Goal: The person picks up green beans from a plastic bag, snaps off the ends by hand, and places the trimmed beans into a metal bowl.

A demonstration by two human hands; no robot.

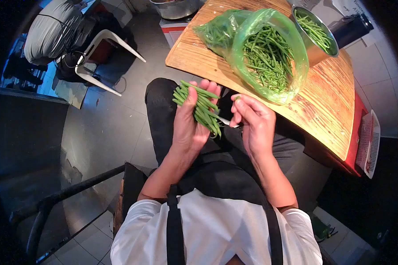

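My left hand [191, 117] is closed around a bunch of green beans [199, 104], with the thumb lying across them and the bean ends sticking out on both sides. Just to its right is my right hand [253, 119], its fingers curled in. A short pale knife blade [224, 120] juts from these fingers toward the beans; the handle is hidden in the palm. A tiny green bit [237, 98] shows between thumb and forefinger. Both hands are above my lap, near the edge of the wooden table [199, 53].
On the table stands an open green plastic bag [269, 57] full of green beans. Behind it is a metal container [315, 33] with more beans, beside a dark cylinder [351, 28]. A white basket [368, 143] is at the right. Another person [53, 33] sits on a white chair [97, 53].
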